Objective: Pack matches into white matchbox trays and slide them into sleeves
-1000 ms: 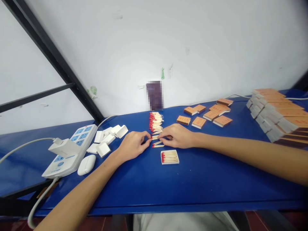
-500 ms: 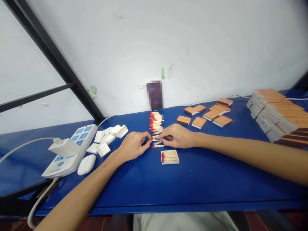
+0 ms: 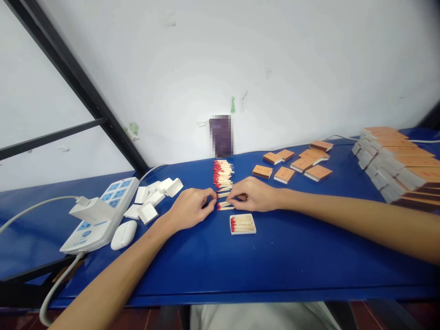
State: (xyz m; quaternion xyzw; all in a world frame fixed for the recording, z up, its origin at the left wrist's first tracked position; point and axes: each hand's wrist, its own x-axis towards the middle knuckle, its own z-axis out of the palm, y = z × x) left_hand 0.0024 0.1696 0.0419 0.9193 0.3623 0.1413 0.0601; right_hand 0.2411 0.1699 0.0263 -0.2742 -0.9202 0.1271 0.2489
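Red-headed wooden matches point(image 3: 223, 174) lie in a long heap on the blue table, heads to the left, thinning out toward me. At the near end of that heap, my left hand point(image 3: 192, 206) has its thumb and index finger closed at the red heads of a few matches. My right hand point(image 3: 252, 195) pinches at the plain stick ends of the same matches from the other side. Just below both hands sits a white matchbox tray point(image 3: 254, 231) holding a layer of matches, heads left. The exact fingertip contact is too small to make out.
Several empty white trays point(image 3: 148, 213) lie to the left, beside a white earbud case point(image 3: 123, 235) and a power strip point(image 3: 113, 213) with a charger. Orange matchboxes point(image 3: 284, 174) are scattered at the back right. A tall stack of matchboxes point(image 3: 395, 165) stands far right.
My right fingertips have shifted slightly left along the near matches, and the nearest matches lie a little differently. My left hand stays almost still.
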